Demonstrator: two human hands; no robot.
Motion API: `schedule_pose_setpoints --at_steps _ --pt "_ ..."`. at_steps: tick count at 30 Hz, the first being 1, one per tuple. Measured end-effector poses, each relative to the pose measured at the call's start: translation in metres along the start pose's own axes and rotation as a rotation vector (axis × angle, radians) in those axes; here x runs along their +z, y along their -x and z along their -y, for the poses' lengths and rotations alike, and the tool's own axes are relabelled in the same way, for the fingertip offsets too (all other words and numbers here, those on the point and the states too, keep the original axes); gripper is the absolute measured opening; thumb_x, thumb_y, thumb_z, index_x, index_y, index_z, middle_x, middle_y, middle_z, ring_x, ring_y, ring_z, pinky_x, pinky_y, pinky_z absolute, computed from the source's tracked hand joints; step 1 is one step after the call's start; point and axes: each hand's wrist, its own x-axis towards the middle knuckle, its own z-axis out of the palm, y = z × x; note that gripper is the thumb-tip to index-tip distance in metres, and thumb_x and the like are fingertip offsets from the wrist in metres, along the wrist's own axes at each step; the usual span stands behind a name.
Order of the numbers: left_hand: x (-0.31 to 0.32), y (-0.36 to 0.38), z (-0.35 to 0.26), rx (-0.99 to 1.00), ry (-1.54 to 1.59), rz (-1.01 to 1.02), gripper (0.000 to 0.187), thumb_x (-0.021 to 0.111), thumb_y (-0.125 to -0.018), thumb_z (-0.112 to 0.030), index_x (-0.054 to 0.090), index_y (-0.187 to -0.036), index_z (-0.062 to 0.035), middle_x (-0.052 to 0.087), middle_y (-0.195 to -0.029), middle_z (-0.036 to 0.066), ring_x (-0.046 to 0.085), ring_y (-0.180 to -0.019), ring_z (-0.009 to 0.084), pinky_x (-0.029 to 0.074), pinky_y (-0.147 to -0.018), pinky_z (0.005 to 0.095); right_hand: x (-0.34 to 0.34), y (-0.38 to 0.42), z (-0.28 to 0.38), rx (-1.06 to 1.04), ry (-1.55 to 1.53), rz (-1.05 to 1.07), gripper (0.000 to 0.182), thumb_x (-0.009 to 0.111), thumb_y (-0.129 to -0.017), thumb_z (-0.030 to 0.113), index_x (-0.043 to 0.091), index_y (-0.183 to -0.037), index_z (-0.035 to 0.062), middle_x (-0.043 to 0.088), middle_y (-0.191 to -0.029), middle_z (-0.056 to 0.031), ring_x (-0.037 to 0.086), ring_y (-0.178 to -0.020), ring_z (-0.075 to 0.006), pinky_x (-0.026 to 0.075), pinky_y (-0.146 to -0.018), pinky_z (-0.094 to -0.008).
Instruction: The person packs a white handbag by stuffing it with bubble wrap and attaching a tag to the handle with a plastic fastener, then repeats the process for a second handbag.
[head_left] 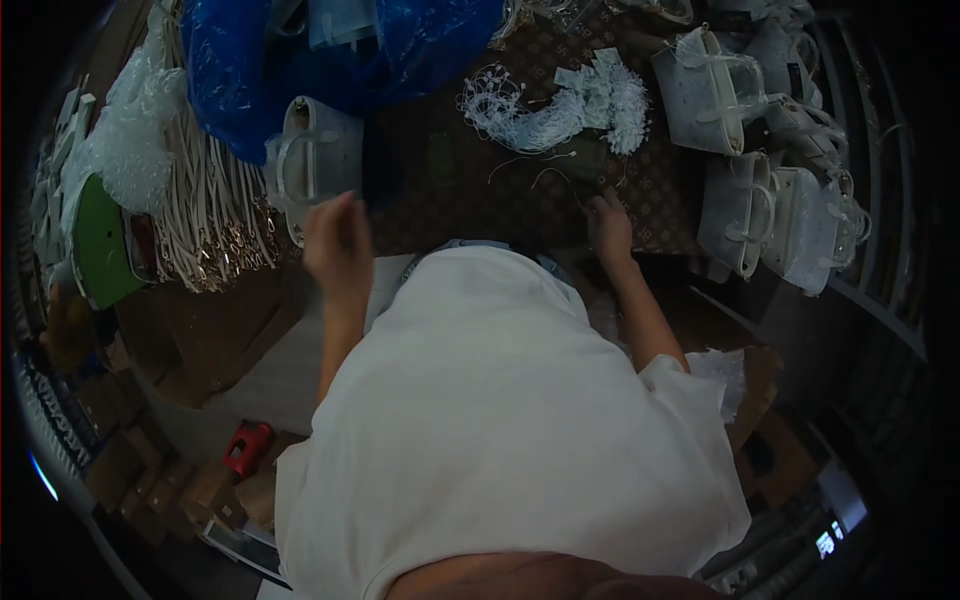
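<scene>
Where the pale bag (345,155) sits on the patterned counter (655,215), left of centre, the person's left hand (338,245) is right at its lower edge, fingers curled close together! That grip is blurred, so whether it has hold of the bag, or of anything, can't be told. Over on the other side, the right hand (610,230) has its fingers bent and partly closed beside a thin loose cord (550,171); a pinch on it can't be confirmed either.

Good handling here probably means steadying the bag by its body, the soft handles left slack, and drawing cords singly from the white bundle (550,125) so nothing snags.

Now the containers: up top, a big blue sack (225,75) gapes open with pale packets (342,25) inside. More bags (690,110) crowd the right, some in clear wrap; what's within them is hidden. Straps (205,190) with gold clasps hang at far left, and down below come cardboard boxes (212,490), contents too dim to tell!
</scene>
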Motion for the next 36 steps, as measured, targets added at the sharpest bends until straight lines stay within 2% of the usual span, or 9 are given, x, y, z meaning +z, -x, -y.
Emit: schedule_pose_setpoints --at_steps 3,5,11,17,20,22,26,31,36 --pt "0.073 -0.003 0.019 -0.212 0.184 0.385 0.023 0.063 -0.080 -0.015 0.059 -0.094 0.0033 0.056 -0.092 0.022 0.058 -0.081 0.0305 0.047 -0.068 0.0350 -0.005 0.000 -0.015 -0.007 0.002 -0.101 0.008 0.057 -0.075 0.013 0.059 -0.077 0.0056 0.055 -0.081 -0.0145 0.056 -0.075 -0.0341 0.046 -0.063 -0.0439" --pt "0.130 -0.005 0.068 -0.167 -0.103 0.397 0.041 0.069 -0.075 -0.027 0.057 -0.099 0.0030 0.056 -0.093 0.023 0.057 -0.083 0.0331 0.047 -0.070 0.0382 -0.008 0.000 -0.021 -0.036 0.296 0.011 0.008 0.060 -0.070 0.012 0.060 -0.076 0.0067 0.055 -0.081 -0.0122 0.053 -0.077 -0.0310 0.044 -0.064 -0.0415" --pt "0.194 -0.020 0.081 -0.116 -0.359 0.317 0.062 0.076 -0.064 -0.033 0.050 -0.108 0.0007 0.058 -0.093 0.022 0.057 -0.085 0.0364 0.047 -0.073 0.0405 0.016 -0.033 0.019 -0.322 0.029 -0.126 0.017 0.065 -0.067 0.012 0.061 -0.082 0.0063 0.053 -0.080 -0.0104 0.050 -0.080 -0.0286 0.041 -0.068 -0.0378" --pt "0.161 -0.023 0.049 -0.362 0.268 0.311 0.034 0.071 -0.071 -0.014 0.054 -0.097 0.0006 0.062 -0.084 0.012 0.061 -0.079 0.0240 0.047 -0.072 0.0302 0.042 -0.053 0.038 -0.416 -0.005 -0.121 0.016 0.064 -0.069 0.007 0.058 -0.084 0.0065 0.053 -0.078 -0.0120 0.052 -0.076 -0.0294 0.043 -0.065 -0.0382" --pt "0.133 -0.014 0.036 -0.526 0.645 0.321 0.023 0.066 -0.076 -0.008 0.055 -0.094 0.0003 0.061 -0.083 0.006 0.059 -0.077 0.0142 0.045 -0.070 0.0251 0.019 -0.047 0.053 -0.199 -0.469 0.123 0.006 0.060 -0.078 0.006 0.056 -0.082 0.0039 0.056 -0.077 -0.0103 0.056 -0.069 -0.0233 0.046 -0.062 -0.0328" --pt "0.105 -0.014 0.012 -0.575 0.700 0.310 0.020 0.065 -0.077 -0.007 0.056 -0.095 -0.0004 0.060 -0.083 0.004 0.057 -0.075 0.0113 0.045 -0.069 0.0233 -0.004 -0.051 0.071 0.101 -1.299 0.389 0.008 0.055 -0.085 0.008 0.055 -0.083 0.0009 0.057 -0.078 -0.0066 0.056 -0.065 -0.0142 0.048 -0.061 -0.0249" --pt "0.073 -0.012 -0.016 -0.622 0.868 0.255 0.015 0.062 -0.079 -0.003 0.058 -0.094 -0.0031 0.059 -0.081 0.001 0.054 -0.073 0.0054 0.043 -0.067 0.0182 -0.046 -0.058 0.134 0.084 -1.386 0.445 0.011 0.053 -0.087 0.009 0.055 -0.083 -0.0008 0.056 -0.078 -0.0030 0.054 -0.064 -0.0078 0.048 -0.062 -0.0204" --pt "0.050 -0.013 -0.034 -0.597 0.845 0.189 0.015 0.061 -0.079 -0.001 0.061 -0.094 -0.0017 0.057 -0.083 0.001 0.053 -0.073 0.0052 0.042 -0.065 0.0173 -0.043 -0.062 0.179 -0.365 -0.953 0.232 0.006 0.059 -0.080 0.005 0.058 -0.080 -0.0012 0.056 -0.071 -0.0056 0.054 -0.057 -0.0122 0.042 -0.049 -0.0245" --pt "0.030 -0.005 -0.025 -0.527 0.793 0.116 0.016 0.060 -0.079 0.000 0.063 -0.095 -0.0002 0.057 -0.087 0.001 0.054 -0.074 0.0056 0.043 -0.065 0.0178 -0.041 -0.058 0.207 -0.519 -0.834 0.133 0.005 0.061 -0.076 0.003 0.058 -0.077 -0.0010 0.055 -0.070 -0.0085 0.054 -0.055 -0.0167 0.041 -0.046 -0.0265"
